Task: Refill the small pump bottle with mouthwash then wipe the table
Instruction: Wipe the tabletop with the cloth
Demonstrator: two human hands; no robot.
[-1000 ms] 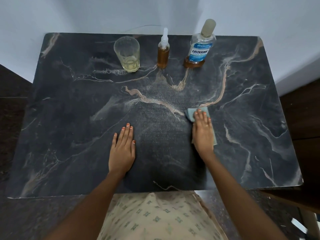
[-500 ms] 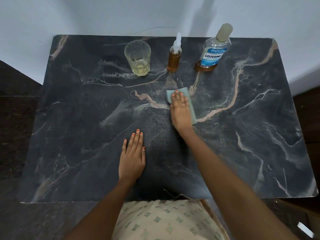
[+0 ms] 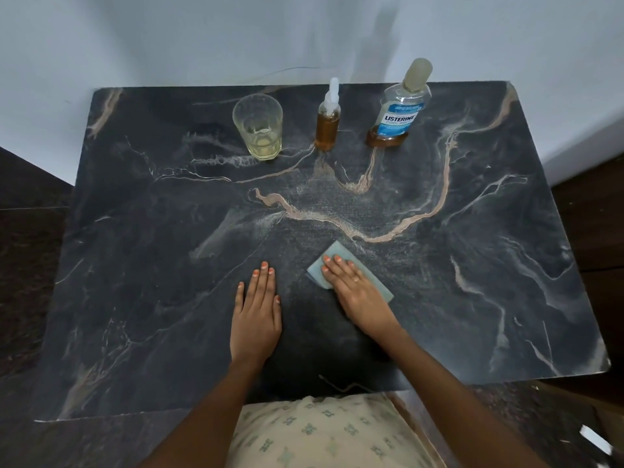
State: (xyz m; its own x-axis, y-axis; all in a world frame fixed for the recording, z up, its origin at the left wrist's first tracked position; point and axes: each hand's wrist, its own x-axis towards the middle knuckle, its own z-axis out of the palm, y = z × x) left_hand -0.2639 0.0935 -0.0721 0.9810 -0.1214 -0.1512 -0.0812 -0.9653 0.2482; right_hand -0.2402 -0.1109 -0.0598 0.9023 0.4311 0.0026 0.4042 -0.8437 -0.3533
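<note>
My right hand (image 3: 358,292) lies flat on a pale blue cloth (image 3: 332,256), pressing it to the dark marble table (image 3: 472,265) near the front middle. My left hand (image 3: 256,315) rests flat on the tabletop just left of it, fingers together, holding nothing. At the back stand the small pump bottle (image 3: 327,121), filled with amber liquid, and to its right the Listerine mouthwash bottle (image 3: 400,106), capped, with a little amber liquid at its bottom.
A drinking glass (image 3: 258,126) with a little pale yellow liquid stands at the back, left of the pump bottle. A white wall runs behind the table. Dark floor shows to the left and right. My patterned clothing is at the front edge.
My right hand has slid the cloth from just below the pump bottle back toward me, close to my left hand. The left hand has stayed put.
</note>
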